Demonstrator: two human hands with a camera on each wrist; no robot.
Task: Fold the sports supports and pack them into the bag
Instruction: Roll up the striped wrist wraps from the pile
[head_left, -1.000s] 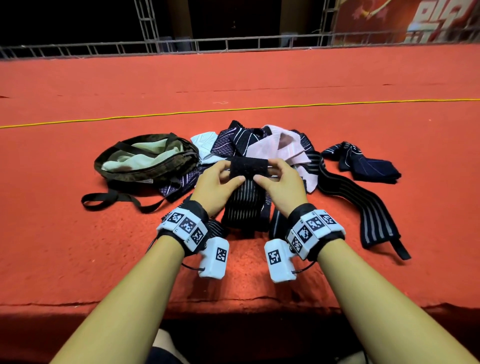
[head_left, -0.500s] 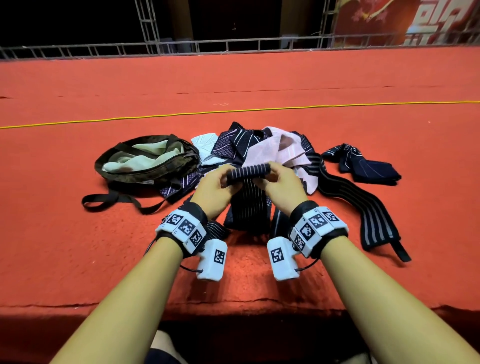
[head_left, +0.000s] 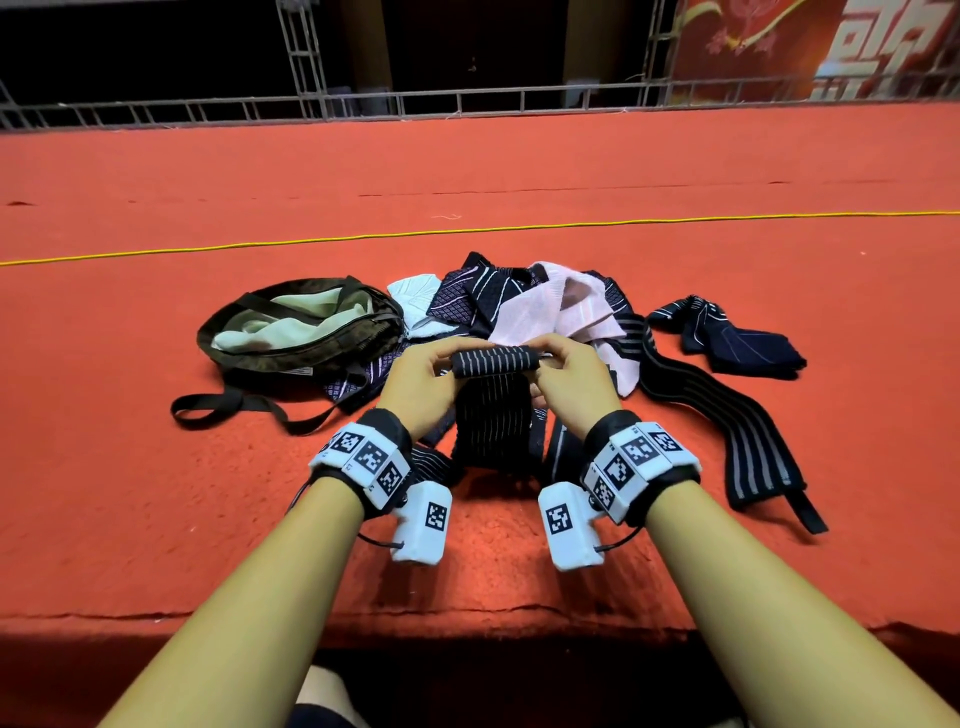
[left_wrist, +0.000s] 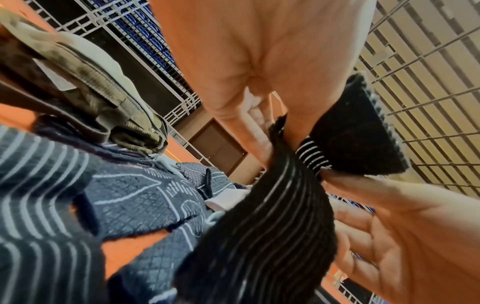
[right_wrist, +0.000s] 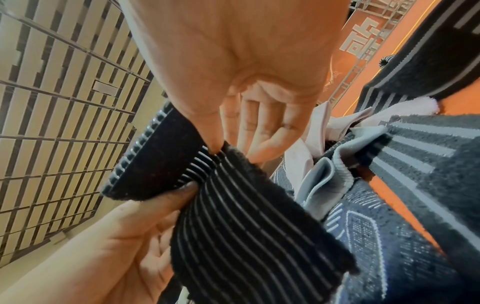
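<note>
Fingers and thumbs of both hands pinch the rolled top of a black striped wrap (head_left: 493, 359), one hand at each end. Left hand (head_left: 422, 387) holds the left end, right hand (head_left: 570, 382) the right end; the two are level and about equally near the roll. Thumbs (right_wrist: 179, 192) sit on the near side, the other fingers behind.

Roll's long axis runs left to right across the body, held clear above the red carpet (head_left: 156, 467). Stripes run along the wrap's length, at right angles to the roll. The unrolled tail hangs straight down from the roll toward the person, its lower end on the carpet between the wrists. Left wrist view shows a plain black end patch at the core of the roll.

Judgement: rolling is early; most of the wrap is still loose, so the next turns must wind toward the person, down the tail.

Behind the hands lies the pile of other supports (head_left: 545, 306), pink and patterned dark. A second long striped wrap (head_left: 727, 415) trails right. The olive bag (head_left: 301, 332) sits open to the left, nearer the left hand, its strap on the carpet.
</note>
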